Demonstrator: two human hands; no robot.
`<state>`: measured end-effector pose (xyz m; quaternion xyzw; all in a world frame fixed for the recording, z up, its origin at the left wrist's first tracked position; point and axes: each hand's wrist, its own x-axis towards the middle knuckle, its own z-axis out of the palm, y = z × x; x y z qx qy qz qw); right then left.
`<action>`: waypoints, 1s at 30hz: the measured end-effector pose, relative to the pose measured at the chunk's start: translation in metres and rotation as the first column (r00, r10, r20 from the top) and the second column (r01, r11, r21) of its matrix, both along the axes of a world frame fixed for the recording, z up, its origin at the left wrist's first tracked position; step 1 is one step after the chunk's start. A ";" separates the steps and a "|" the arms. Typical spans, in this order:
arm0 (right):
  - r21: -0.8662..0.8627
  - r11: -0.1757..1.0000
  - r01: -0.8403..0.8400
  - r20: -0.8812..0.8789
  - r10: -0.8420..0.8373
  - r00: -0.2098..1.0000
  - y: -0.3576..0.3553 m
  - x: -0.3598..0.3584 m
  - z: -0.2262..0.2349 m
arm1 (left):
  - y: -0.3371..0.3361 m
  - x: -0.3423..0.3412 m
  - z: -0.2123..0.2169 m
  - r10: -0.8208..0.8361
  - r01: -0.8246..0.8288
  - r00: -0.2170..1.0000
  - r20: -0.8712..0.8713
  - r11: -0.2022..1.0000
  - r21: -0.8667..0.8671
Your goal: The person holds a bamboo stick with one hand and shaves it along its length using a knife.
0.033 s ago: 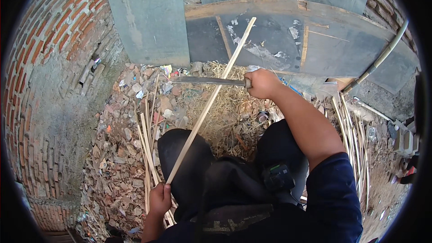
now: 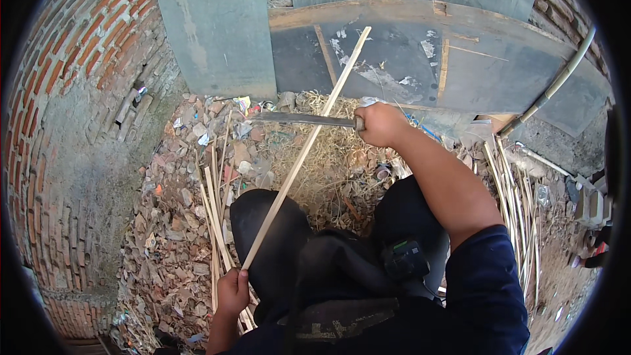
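My left hand [image 2: 233,292] is closed round the near end of a long pale bamboo strip [image 2: 284,189]. The strip slants up past my left knee to the far right, its far end raised in front of the dark panel. My right hand [image 2: 381,124] grips the handle of a machete [image 2: 296,118], whose long blade points left. The blade lies across the strip a little beyond its middle, apparently touching it. Under the blade, a heap of thin shavings [image 2: 315,164] covers the ground between my knees.
More strips [image 2: 215,223] lie beside my left leg, and a bundle of strips [image 2: 516,217] lies at the right. Rubble [image 2: 171,243] covers the ground by the brick wall [image 2: 59,158]. Grey panels [image 2: 217,33] stand at the back, with a pole [image 2: 552,89] leaning at the right.
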<state>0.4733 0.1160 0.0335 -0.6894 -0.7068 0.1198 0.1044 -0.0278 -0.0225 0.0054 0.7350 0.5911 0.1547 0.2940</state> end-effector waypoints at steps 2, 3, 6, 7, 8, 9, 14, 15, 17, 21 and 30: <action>-0.021 1.000 0.003 -0.020 -0.004 1.000 -0.003 -0.013 0.007 | -0.004 0.001 0.011 0.033 -0.034 0.999 -0.016 0.998 -0.059; -0.018 1.000 -0.001 -0.023 0.000 1.000 -0.004 -0.020 0.012 | -0.003 0.001 0.009 0.037 -0.038 0.999 -0.019 0.998 -0.056; -0.093 0.977 -0.192 0.138 0.203 0.969 -0.011 -0.045 0.024 | -0.008 -0.002 0.011 0.017 -0.017 1.000 -0.021 1.000 0.003; -0.094 0.977 -0.193 0.139 0.205 0.969 -0.007 -0.038 0.021 | -0.007 -0.005 0.006 0.018 -0.018 1.000 -0.020 1.000 0.003; -0.057 0.995 -0.087 0.065 0.090 0.994 -0.002 -0.021 0.015 | -0.004 -0.007 -0.004 0.000 0.001 1.000 -0.026 0.998 0.061; -0.026 0.999 0.023 -0.011 -0.023 1.000 0.000 -0.007 0.009 | -0.005 -0.009 -0.010 -0.016 0.020 0.999 -0.031 0.993 0.120; -0.019 0.996 0.093 -0.005 -0.093 0.996 0.002 -0.004 0.001 | -0.003 0.001 0.015 0.014 -0.014 0.998 -0.067 1.000 -0.005; -0.001 0.998 0.060 -0.019 -0.060 0.998 0.001 -0.006 0.002 | -0.002 0.001 0.014 0.014 -0.014 0.997 -0.071 1.000 -0.006; 0.008 1.000 0.026 -0.039 -0.025 0.999 -0.004 -0.019 0.008 | -0.006 -0.003 0.011 -0.013 0.014 0.999 -0.037 0.999 0.031; -0.066 0.978 -0.199 0.112 0.206 0.972 0.002 -0.023 0.020 | -0.006 -0.014 -0.007 0.014 -0.015 1.000 0.009 0.998 0.053; 0.091 0.995 0.033 -0.028 -0.030 0.999 -0.004 -0.003 0.010 | -0.006 -0.005 0.010 -0.007 0.010 0.999 -0.037 0.998 0.069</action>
